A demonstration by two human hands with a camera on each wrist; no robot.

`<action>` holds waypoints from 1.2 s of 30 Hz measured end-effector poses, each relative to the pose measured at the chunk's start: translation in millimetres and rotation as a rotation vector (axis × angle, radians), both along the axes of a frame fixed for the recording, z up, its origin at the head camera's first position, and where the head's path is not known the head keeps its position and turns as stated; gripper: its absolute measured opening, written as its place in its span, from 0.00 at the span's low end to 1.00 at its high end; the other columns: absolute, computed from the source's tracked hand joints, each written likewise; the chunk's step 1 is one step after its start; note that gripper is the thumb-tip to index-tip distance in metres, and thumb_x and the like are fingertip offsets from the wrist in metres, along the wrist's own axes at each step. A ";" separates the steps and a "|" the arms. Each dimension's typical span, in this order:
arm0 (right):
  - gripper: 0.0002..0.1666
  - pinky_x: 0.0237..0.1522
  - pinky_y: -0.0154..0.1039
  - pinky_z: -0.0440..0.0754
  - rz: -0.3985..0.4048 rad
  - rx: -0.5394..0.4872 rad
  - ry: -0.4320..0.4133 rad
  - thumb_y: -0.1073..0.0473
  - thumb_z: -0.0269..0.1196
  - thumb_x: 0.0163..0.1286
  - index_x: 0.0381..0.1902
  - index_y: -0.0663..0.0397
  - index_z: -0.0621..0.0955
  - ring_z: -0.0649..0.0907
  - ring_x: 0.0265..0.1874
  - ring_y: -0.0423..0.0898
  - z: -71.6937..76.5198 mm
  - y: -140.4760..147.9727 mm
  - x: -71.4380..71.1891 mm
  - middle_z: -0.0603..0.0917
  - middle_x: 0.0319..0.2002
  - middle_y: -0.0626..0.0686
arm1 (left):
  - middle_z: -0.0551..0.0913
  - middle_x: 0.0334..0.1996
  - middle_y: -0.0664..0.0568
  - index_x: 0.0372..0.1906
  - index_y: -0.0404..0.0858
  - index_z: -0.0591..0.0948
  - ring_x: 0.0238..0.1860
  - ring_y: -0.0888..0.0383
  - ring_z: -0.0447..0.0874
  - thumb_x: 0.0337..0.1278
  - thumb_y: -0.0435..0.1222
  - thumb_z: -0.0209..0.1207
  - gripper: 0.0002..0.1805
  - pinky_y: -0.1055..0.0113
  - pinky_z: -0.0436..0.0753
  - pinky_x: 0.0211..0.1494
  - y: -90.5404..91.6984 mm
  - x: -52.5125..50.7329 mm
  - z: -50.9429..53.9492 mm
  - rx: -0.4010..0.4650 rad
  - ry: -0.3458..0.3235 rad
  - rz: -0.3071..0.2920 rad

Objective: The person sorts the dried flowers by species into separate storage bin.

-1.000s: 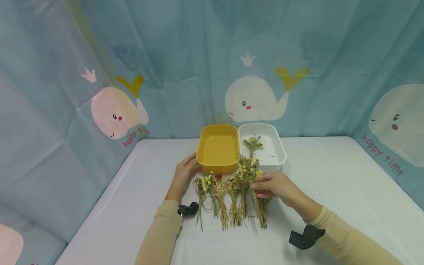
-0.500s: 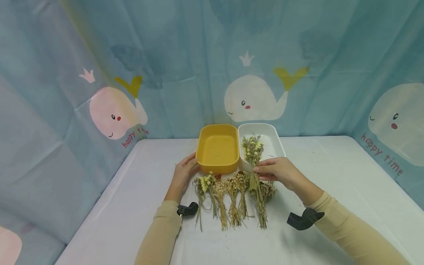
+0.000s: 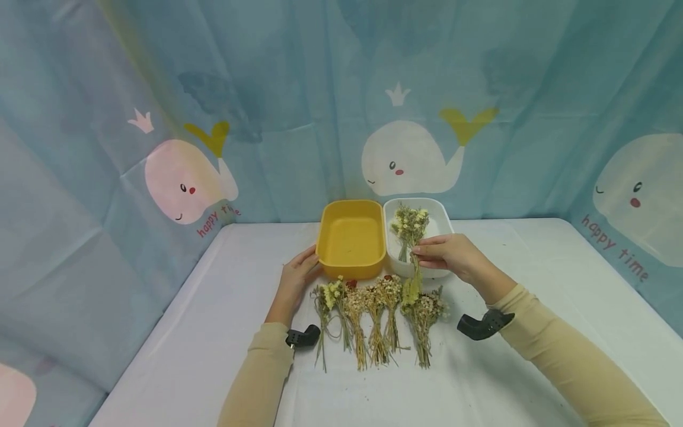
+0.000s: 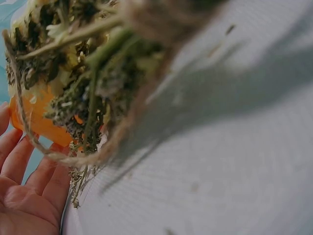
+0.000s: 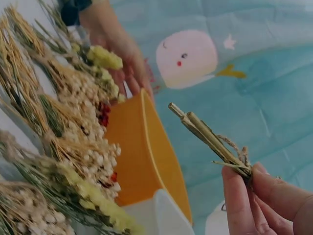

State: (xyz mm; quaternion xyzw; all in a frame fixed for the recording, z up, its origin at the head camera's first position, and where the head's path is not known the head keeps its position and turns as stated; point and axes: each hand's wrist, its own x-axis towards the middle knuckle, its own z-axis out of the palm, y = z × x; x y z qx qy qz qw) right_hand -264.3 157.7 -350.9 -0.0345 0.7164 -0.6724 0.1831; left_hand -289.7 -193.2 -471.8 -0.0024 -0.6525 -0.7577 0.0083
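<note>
On the worktop point(image 3: 533, 267), the white box point(image 3: 439, 223) stands at your one o'clock and the yellow box point(image 3: 351, 243) at your twelve, side by side. A bunch of dried flowers point(image 3: 402, 240) lies in the white box, stems toward six o'clock. The yellow box shows its bare floor. You hold a second bunch point(image 3: 418, 220) over the white box, its pale yellow heads toward twelve.

Your right hand point(image 3: 448, 254) comes in from four o'clock with a narrow grip: thumb and fingers pinch the stems beside the twine point(image 5: 242, 151), and the cut ends stick out toward ten o'clock in the right wrist view. Your left hand point(image 3: 296, 279) reaches from seven o'clock to the yellow box's near left corner, its grip wide, fingers extended against the wall.

On the six o'clock side of the boxes, a row of dried bunches point(image 3: 356, 308) lies with heads toward twelve and stems toward you. Black cameras point(image 3: 303, 337) sit at both your wrists, on tan sleeves point(image 3: 261, 367).
</note>
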 end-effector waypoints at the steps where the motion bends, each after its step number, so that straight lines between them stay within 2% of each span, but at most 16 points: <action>1: 0.33 0.41 0.27 0.89 -0.004 -0.008 -0.004 0.66 0.62 0.71 0.67 0.79 0.66 0.88 0.31 0.34 0.3 0.6 -2.2 0.89 0.31 0.42 | 0.73 0.70 0.47 0.72 0.39 0.71 0.70 0.49 0.73 0.72 0.38 0.56 0.26 0.55 0.77 0.72 0.1 -0.1 0.0 0.000 0.003 -0.006; 10: 0.34 0.42 0.26 0.88 -0.017 -0.009 -0.007 0.64 0.61 0.72 0.69 0.78 0.65 0.88 0.32 0.33 3.0 2.1 -16.1 0.88 0.31 0.41 | 0.74 0.70 0.51 0.71 0.43 0.71 0.69 0.53 0.73 0.71 0.41 0.57 0.27 0.56 0.76 0.73 -0.9 -0.4 -1.9 -0.027 -0.014 -0.006; 17: 0.33 0.43 0.26 0.88 -0.063 0.002 -0.018 0.63 0.61 0.72 0.69 0.76 0.66 0.87 0.31 0.33 3.0 2.5 -28.8 0.87 0.31 0.40 | 0.71 0.72 0.48 0.72 0.41 0.70 0.71 0.49 0.70 0.73 0.41 0.55 0.27 0.52 0.72 0.76 -2.3 -0.4 -1.9 -0.028 0.004 -0.017; 20: 0.35 0.45 0.26 0.88 -0.072 -0.013 -0.017 0.63 0.62 0.72 0.70 0.75 0.65 0.88 0.32 0.33 3.1 2.8 -33.2 0.87 0.33 0.40 | 0.73 0.70 0.49 0.71 0.41 0.71 0.70 0.49 0.72 0.72 0.41 0.56 0.26 0.54 0.74 0.75 -1.6 -0.4 -3.2 -0.034 0.015 -0.006; 28: 0.35 0.46 0.27 0.88 -0.096 -0.018 -0.023 0.63 0.62 0.72 0.71 0.72 0.64 0.88 0.33 0.33 -2.8 3.6 -48.1 0.86 0.34 0.40 | 0.72 0.71 0.48 0.72 0.41 0.70 0.70 0.50 0.72 0.73 0.40 0.55 0.26 0.55 0.74 0.74 0.3 1.0 -3.2 -0.038 0.023 -0.006; 36: 0.33 0.45 0.28 0.89 -0.159 -0.021 -0.047 0.63 0.63 0.72 0.70 0.69 0.68 0.88 0.31 0.34 -12.5 -1.0 -61.0 0.88 0.36 0.44 | 0.73 0.70 0.50 0.71 0.42 0.71 0.70 0.51 0.72 0.72 0.41 0.57 0.26 0.54 0.73 0.75 0.4 0.9 -3.1 -0.048 0.010 0.010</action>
